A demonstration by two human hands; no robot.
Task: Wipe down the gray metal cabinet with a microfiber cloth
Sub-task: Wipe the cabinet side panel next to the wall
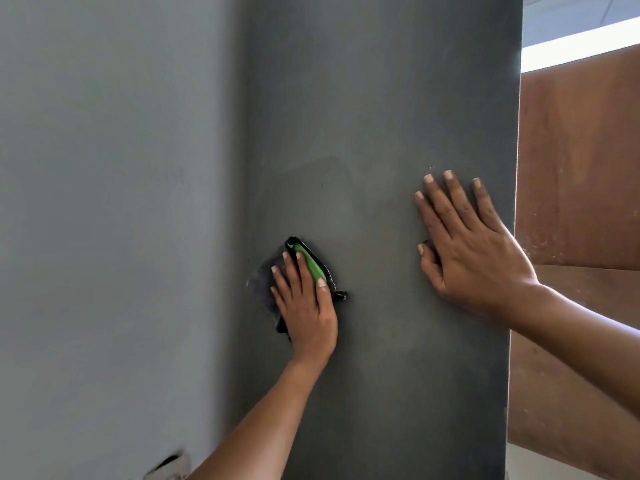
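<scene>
The dark gray metal cabinet fills the middle of the view as a tall flat side panel. My left hand presses a gray cloth with a green and black edge flat against the panel's lower left part, fingers straight and spread over it. My right hand lies flat on the panel to the right, fingers spread and pointing up, near the cabinet's right edge. A faint wiped patch shows above the cloth.
A lighter gray wall meets the cabinet on the left. A white wall socket sits low on that wall. Brown wooden panels stand behind the cabinet's right edge, with a bright opening above them.
</scene>
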